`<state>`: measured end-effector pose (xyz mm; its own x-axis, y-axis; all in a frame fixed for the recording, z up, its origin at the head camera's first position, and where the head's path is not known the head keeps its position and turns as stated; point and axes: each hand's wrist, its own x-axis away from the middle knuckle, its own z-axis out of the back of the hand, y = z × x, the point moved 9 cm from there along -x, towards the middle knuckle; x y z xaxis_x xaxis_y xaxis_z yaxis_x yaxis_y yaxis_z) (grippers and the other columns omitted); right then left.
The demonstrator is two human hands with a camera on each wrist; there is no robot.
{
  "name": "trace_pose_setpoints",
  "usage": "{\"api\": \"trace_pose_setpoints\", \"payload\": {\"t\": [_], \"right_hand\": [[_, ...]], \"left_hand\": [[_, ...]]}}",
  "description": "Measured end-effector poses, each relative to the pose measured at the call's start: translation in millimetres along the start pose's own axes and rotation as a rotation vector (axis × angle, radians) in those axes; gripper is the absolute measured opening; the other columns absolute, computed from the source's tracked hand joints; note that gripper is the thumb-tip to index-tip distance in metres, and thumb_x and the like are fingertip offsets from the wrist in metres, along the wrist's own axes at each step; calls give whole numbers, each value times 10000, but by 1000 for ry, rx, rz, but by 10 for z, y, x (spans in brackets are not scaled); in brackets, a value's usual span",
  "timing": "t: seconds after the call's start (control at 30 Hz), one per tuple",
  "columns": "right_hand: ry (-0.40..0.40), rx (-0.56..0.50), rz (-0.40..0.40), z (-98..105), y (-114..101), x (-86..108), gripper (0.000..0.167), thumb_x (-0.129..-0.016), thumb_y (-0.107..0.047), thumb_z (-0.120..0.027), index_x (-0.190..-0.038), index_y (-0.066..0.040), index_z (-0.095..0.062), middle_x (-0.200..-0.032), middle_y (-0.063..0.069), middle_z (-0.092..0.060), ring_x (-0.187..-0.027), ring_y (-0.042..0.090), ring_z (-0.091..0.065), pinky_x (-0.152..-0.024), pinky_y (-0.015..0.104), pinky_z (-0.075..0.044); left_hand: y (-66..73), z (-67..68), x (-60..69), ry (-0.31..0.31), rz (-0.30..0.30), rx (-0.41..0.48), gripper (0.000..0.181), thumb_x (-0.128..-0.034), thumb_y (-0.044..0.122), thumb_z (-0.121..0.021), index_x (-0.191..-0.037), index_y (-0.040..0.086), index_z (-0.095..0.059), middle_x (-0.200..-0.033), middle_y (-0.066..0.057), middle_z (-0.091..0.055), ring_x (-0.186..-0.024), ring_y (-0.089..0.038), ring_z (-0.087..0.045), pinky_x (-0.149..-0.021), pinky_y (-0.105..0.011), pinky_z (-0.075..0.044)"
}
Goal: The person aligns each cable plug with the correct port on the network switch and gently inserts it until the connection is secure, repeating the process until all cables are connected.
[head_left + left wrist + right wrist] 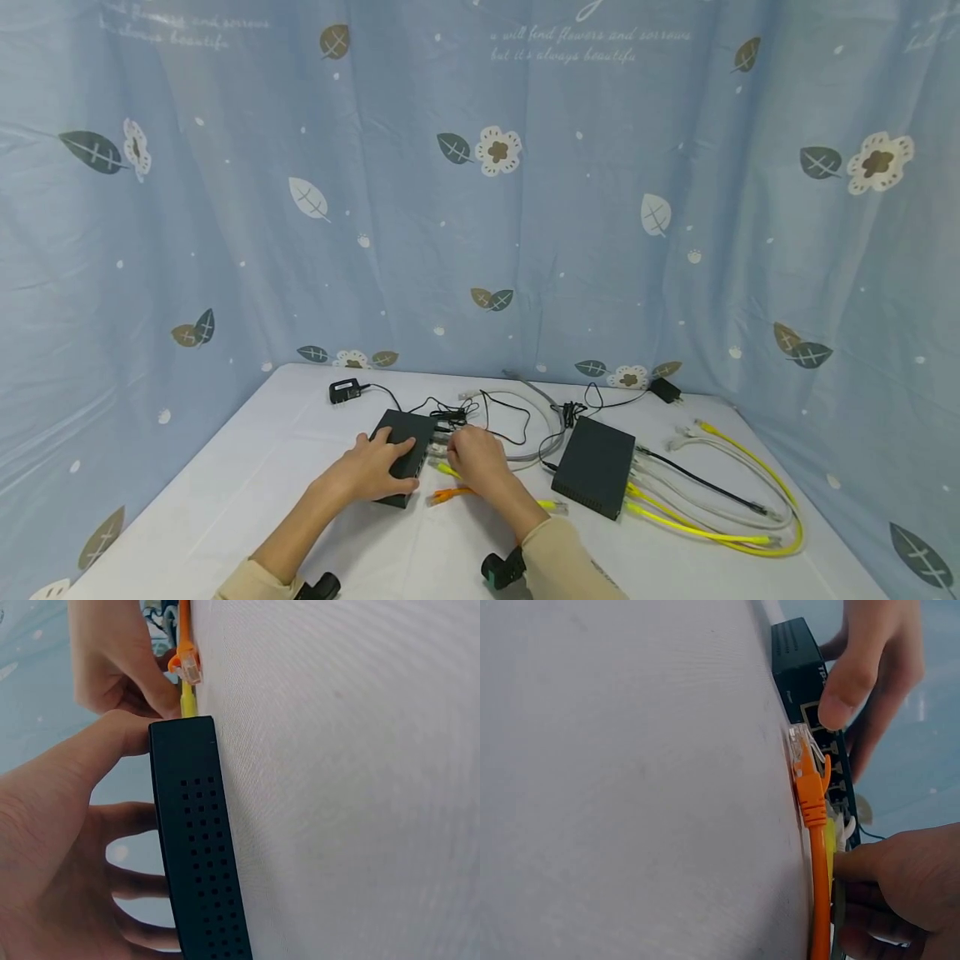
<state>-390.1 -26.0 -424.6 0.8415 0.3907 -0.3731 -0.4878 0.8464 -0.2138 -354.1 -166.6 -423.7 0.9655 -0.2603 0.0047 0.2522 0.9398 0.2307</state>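
Note:
A black network switch (402,448) lies on the left of the white table. My left hand (375,469) rests on its top with spread fingers, and the thumb (838,705) touches the port side over one port. At that port side my right hand (480,458), fingers curled, pinches a yellow network cable (830,844) close to the switch; the fingertips are partly hidden. White and grey plugs (437,450) sit beside the yellow one. The orange cable's (821,877) clear plug lies loose on the table in front of the ports.
A second black box (596,467) stands to the right with black, white and yellow cables (712,533) leading out. Power adapters (346,391) and coiled black cords (452,414) lie along the back. A loose yellow plug (553,506) lies near my right forearm. A patterned blue curtain (420,208) hangs behind.

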Motion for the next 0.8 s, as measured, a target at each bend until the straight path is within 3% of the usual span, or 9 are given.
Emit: {"api": "trace_pose_setpoints", "payload": {"t": [0.47, 0.8], "right_hand": [[35, 31, 27, 32, -53, 5, 83, -869, -131, -717, -794, -143, -752, -732, -54, -625, -649, 60, -530, -542, 190, -440], [54, 105, 75, 41, -123, 26, 48, -872, -160, -728, -834, -145, -754, -780, -52, -654, -709, 74, -573, -586, 195, -484]], "left_hand": [[9, 7, -22, 45, -14, -42, 706, -788, 516, -751, -1390, 191, -578, -1399, -283, -463, -1148, -575, -493, -779, -644, -499], [10, -4, -28, 35, -12, -30, 713, -781, 506, -761, -1390, 181, -578, -1398, -294, -459, -1157, -584, -488, -798, -657, -489]]}}
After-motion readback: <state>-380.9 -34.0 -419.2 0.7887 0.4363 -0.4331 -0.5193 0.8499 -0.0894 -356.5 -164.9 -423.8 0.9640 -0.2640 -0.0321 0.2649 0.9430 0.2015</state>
